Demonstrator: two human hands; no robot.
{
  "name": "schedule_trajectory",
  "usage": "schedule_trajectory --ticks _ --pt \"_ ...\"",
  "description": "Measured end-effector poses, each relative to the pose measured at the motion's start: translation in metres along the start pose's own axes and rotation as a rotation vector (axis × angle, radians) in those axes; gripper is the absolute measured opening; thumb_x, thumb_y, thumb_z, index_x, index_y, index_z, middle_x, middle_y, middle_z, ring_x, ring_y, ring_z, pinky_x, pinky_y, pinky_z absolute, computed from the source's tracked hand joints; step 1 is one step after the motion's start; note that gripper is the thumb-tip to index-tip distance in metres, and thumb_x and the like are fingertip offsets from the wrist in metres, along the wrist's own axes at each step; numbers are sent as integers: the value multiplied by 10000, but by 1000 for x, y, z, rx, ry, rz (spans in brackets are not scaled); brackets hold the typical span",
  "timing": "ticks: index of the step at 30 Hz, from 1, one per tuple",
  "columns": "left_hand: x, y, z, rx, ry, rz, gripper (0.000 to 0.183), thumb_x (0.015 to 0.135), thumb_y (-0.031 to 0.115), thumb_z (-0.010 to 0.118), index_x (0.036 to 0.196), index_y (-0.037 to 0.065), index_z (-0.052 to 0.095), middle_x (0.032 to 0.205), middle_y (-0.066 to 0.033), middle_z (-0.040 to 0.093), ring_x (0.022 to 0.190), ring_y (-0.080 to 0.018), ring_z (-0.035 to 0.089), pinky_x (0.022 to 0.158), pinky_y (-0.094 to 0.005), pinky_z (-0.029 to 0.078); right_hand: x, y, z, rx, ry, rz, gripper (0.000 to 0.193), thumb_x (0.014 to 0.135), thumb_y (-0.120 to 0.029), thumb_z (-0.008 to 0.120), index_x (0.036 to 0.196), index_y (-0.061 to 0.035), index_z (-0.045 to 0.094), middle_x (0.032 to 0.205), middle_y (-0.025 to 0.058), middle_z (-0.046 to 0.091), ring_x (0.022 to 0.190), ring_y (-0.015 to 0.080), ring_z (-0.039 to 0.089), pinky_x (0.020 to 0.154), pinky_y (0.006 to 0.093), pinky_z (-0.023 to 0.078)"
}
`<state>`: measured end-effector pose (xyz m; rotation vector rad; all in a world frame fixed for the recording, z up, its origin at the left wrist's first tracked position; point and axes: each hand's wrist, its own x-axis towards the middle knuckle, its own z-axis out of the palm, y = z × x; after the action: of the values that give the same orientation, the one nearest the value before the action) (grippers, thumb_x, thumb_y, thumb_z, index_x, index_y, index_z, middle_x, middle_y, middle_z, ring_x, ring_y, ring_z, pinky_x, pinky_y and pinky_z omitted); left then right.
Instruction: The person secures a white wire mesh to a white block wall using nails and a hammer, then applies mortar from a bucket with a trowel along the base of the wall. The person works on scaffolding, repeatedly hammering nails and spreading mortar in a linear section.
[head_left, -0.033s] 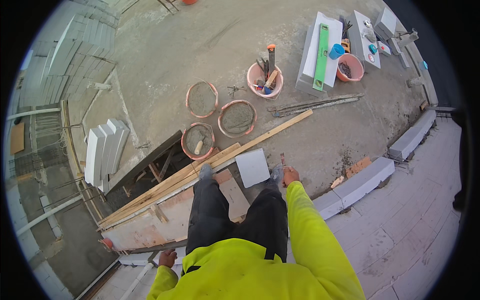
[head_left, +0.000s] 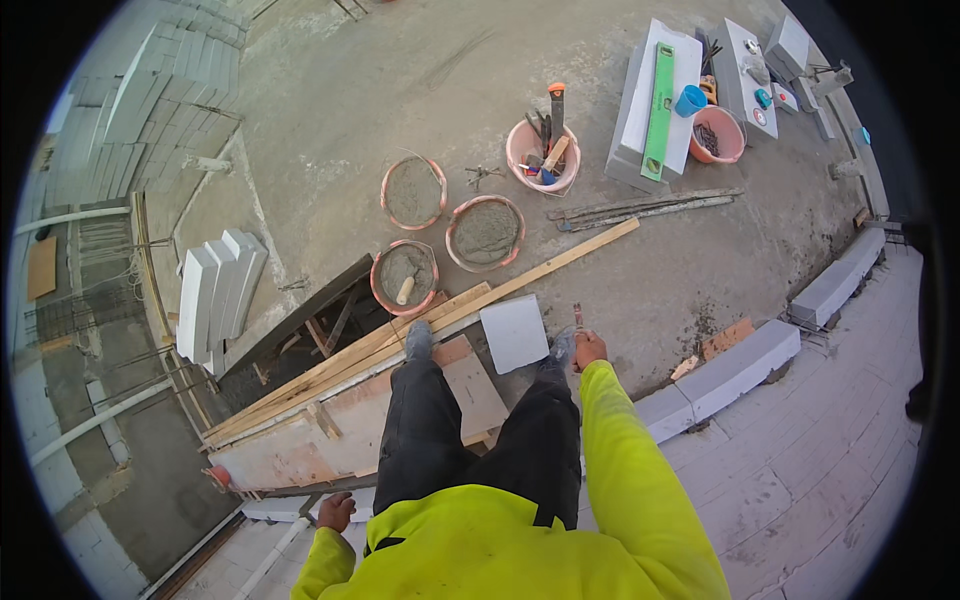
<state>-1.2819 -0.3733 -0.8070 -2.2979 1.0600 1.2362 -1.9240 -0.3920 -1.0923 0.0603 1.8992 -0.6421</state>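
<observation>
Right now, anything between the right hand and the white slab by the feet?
Yes, in this view: the right shoe sits between the right hand and the white slab, near the slab's right edge. Nothing visible on top.

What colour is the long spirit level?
The spirit level is green, best seen in the head view.

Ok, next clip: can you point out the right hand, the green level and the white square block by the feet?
Right hand (head_left: 590, 348): head view, middle of the hand.
Green level (head_left: 658, 112): head view, middle of its long body.
White square block (head_left: 514, 333): head view, centre of its top face.
</observation>
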Motion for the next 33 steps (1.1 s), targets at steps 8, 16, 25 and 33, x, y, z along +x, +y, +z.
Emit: schedule_trajectory --ticks 8,16,25,33 --pt "149 236 48 242 -53 436 391 901 200 590 1198 -48 648 1136 -214 702 1073 -298 683 934 -358 521 151 48 92 -435 210 -314 315 917 -254 555 1177 -126 678 1009 218 691 980 434 638 901 496 508" --pt "386 413 231 430 12 776 631 840 263 648 1353 -76 505 1297 -285 582 1265 -388 530 1067 -411 406 100 118 207 -266 8 -263 535 878 -166 659 1392 -94 532 1212 258 541 966 370 637 893 419 518" --pt "510 459 287 -478 130 445 505 846 322 697 1155 -65 598 1116 -193 609 959 -298 605 829 -398 486 27 102 134 312 116 -127 469 967 -161 627 1393 0 513 1323 136 569 937 136 651 760 267 555" --pt "443 412 166 -1134 138 78 309 957 374 609 806 155 452 653 32 342 481 -131 292 592 -344 413 -56 126 62 -39 218 -103 393 916 -155 655 1275 -5 606 1237 207 621 1017 295 660 903 362 523"
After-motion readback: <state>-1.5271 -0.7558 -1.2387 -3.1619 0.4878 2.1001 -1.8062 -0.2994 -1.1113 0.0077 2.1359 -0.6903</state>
